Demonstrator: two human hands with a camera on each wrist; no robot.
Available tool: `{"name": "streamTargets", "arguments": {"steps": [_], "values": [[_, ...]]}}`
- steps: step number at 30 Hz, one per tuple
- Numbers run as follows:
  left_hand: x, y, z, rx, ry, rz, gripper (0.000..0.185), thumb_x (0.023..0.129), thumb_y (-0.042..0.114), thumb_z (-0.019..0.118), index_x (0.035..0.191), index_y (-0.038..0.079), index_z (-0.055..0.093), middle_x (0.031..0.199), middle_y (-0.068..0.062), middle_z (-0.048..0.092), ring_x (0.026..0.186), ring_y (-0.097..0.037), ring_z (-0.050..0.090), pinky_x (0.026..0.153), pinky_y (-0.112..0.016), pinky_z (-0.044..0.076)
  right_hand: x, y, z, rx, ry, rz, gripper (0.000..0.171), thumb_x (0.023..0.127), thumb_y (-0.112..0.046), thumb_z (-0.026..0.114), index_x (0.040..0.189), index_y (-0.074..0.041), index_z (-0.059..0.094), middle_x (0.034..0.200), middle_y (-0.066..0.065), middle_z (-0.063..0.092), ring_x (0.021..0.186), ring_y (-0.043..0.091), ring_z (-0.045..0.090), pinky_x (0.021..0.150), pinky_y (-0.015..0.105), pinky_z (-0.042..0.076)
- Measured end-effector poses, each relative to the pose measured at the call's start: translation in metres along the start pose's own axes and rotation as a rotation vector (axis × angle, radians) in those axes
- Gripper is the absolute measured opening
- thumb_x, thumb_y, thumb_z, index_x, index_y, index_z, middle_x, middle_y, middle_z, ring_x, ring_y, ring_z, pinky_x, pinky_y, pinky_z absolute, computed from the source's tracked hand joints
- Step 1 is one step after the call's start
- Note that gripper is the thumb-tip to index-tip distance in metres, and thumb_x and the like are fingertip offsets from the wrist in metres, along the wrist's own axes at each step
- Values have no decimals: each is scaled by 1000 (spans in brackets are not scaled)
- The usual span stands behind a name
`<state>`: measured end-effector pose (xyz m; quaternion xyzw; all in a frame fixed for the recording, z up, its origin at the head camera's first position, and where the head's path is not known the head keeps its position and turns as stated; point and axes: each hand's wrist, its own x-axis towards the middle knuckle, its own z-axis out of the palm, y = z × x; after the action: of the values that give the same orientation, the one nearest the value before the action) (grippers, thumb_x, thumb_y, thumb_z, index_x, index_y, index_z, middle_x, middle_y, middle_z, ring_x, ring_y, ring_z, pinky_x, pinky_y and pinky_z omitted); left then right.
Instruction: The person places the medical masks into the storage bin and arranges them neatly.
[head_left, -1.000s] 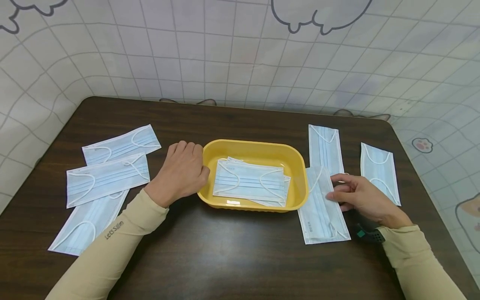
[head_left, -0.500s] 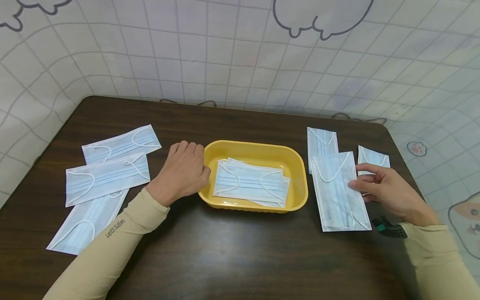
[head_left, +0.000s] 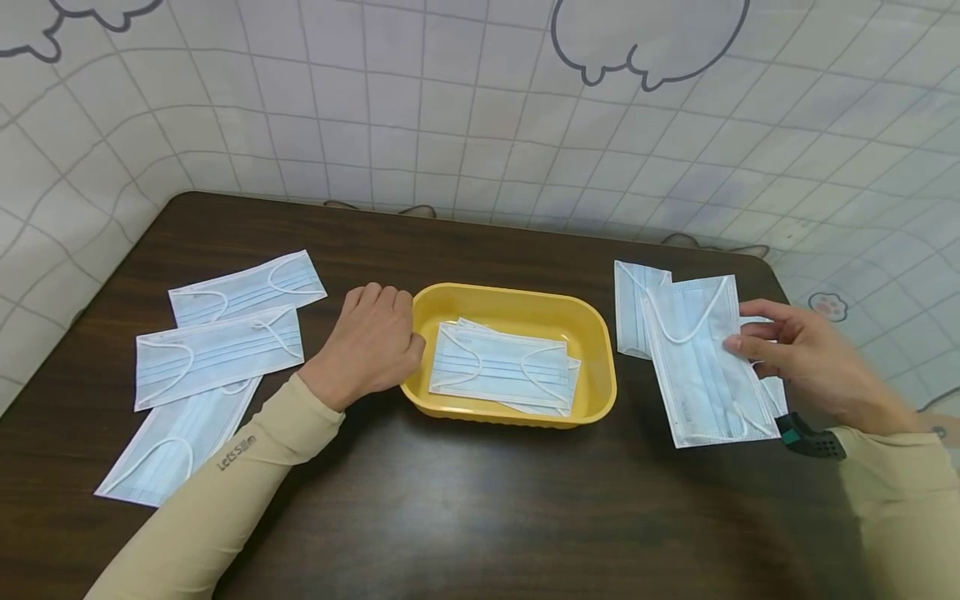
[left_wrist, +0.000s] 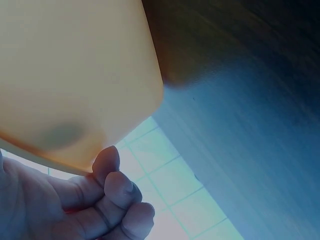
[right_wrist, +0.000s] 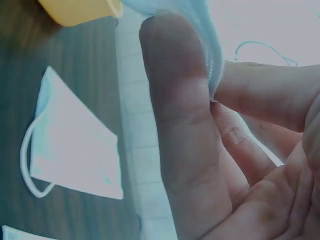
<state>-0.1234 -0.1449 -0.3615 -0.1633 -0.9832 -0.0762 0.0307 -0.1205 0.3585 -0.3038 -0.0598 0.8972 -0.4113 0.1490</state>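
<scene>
Left hand (head_left: 372,343) grips yellow tray (head_left: 517,305) by rim; right hand (head_left: 817,358) pinches single mask (head_left: 705,367) by edge, right of tray. Stacked masks (head_left: 498,365) lie inside tray.

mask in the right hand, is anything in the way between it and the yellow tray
Nothing visible blocks it: the held mask is raised, and the loose mask beside the yellow tray lies on the table, lower down. The left hand holds the tray's opposite end.

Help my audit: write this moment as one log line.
left hand: grips yellow basket by rim; right hand: pinches raised mask; inside basket: stacked masks; left of basket: overlapping masks
</scene>
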Motion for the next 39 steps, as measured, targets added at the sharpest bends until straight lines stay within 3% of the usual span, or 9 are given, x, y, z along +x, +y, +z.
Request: {"name": "streamTargets", "arguments": {"steps": [9, 16, 27, 33, 39], "values": [[3, 0, 1, -4, -36, -12, 39, 94, 27, 49, 113, -5, 59, 107, -20, 63, 105, -36, 49, 108, -54, 38, 15, -28, 1, -39, 12, -12, 33, 101, -19, 65, 133, -19, 57, 100, -14, 77, 78, 18, 70, 67, 30, 57], [4, 1, 1, 0, -27, -4, 36, 94, 26, 49, 109, -5, 60, 103, -19, 63, 103, -36, 50, 105, -53, 40, 34, -51, 9, -64, -7, -3, 37, 101, -23, 65, 137, -18, 57, 98, -12, 76, 81, 19, 67, 71, 28, 55], [3, 1, 0, 10, -31, -15, 39, 94, 27, 50, 114, -5, 60, 107, -19, 63, 105, -36, 50, 105, -53, 40, 65, -84, 28, 39, -87, -30, 39, 99, -26, 69, 136, -19, 59, 104, -8, 76, 82, 20, 71, 69, 35, 60], [2, 1, 0, 6, -31, -25, 38, 94, 27, 50, 113, -4, 59, 107, -19, 63, 106, -36, 50, 106, -53, 39, 82, -102, 40, -45, -106, -102, 37, 99, -23, 69, 134, -18, 61, 103, -9, 75, 86, 19, 68, 74, 29, 56], [1, 1, 1, 8, -28, -31, 38, 95, 27, 49, 114, -4, 59, 107, -18, 63, 107, -35, 49, 107, -52, 39, 99, -114, 56, -127, -140, -116, 35, 98, -28, 70, 132, -22, 63, 111, -2, 73, 93, 21, 67, 78, 32, 56]]}}
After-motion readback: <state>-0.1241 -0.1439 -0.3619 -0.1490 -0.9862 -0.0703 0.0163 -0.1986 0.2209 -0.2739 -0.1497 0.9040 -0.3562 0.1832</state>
